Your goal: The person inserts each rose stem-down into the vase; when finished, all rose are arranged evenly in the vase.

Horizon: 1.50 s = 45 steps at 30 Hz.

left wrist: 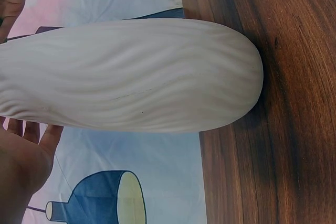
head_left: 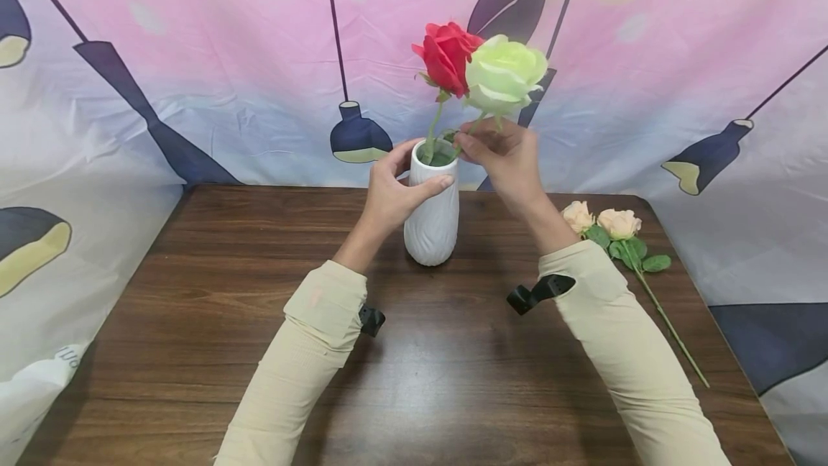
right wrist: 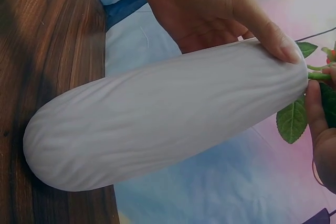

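Observation:
A white ribbed vase [head_left: 432, 218] stands upright near the table's back edge. My left hand [head_left: 396, 189] grips it near the rim, the thumb across its front. A red rose [head_left: 446, 60] rises out of the vase mouth. Beside it is a pale green rose [head_left: 504, 74], whose stem my right hand [head_left: 511, 157] pinches just above the rim. In the right wrist view, the green stem [right wrist: 318, 76] sits between right-hand fingertips at the mouth, with leaves [right wrist: 292, 120] around it. The stem ends inside the vase are hidden. The left wrist view shows mostly the vase body [left wrist: 136, 77].
A stem with two peach roses [head_left: 619, 224] and green leaves lies on the right side of the brown wooden table [head_left: 213, 293], partly behind my right forearm. A printed cloth [head_left: 246, 78] hangs behind the table.

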Each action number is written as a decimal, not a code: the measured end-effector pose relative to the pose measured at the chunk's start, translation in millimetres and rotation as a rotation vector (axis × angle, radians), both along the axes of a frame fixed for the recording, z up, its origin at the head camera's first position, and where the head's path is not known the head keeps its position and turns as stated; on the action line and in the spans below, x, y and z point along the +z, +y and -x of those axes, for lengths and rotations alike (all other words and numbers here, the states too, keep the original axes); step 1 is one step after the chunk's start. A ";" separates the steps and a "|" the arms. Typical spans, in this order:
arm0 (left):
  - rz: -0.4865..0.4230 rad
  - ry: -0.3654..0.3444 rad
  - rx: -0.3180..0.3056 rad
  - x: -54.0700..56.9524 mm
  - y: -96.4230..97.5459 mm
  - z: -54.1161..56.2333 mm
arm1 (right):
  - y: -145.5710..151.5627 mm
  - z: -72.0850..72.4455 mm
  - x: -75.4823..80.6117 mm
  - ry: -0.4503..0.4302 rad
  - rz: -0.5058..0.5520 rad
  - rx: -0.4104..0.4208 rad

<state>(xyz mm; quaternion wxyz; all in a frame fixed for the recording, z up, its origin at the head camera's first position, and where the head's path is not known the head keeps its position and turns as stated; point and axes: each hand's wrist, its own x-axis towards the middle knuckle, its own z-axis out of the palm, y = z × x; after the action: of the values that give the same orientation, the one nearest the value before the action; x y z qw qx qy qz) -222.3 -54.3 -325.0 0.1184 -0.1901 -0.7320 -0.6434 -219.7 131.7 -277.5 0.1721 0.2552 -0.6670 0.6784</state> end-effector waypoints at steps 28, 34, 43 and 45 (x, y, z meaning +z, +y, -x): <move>0.005 0.011 0.010 -0.9 0.1 0.2 | -0.3 -3.8 6.2 -0.134 0.260 0.001; 0.007 0.026 0.012 -0.8 0.6 -0.1 | -2.3 -1.2 -1.7 -0.021 0.081 -0.060; 0.007 0.025 0.002 -0.8 1.6 -0.9 | 0.9 3.1 -11.4 -0.049 -0.068 -0.134; 0.003 0.023 0.006 -0.4 1.7 -1.2 | 1.8 3.9 -13.0 -0.058 -0.082 -0.130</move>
<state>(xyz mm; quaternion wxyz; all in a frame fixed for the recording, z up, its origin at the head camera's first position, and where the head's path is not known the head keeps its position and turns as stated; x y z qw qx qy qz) -221.1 -52.6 -325.4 0.1285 -0.1953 -0.7323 -0.6397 -223.6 133.5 -290.5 0.1859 0.1983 -0.7143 0.6449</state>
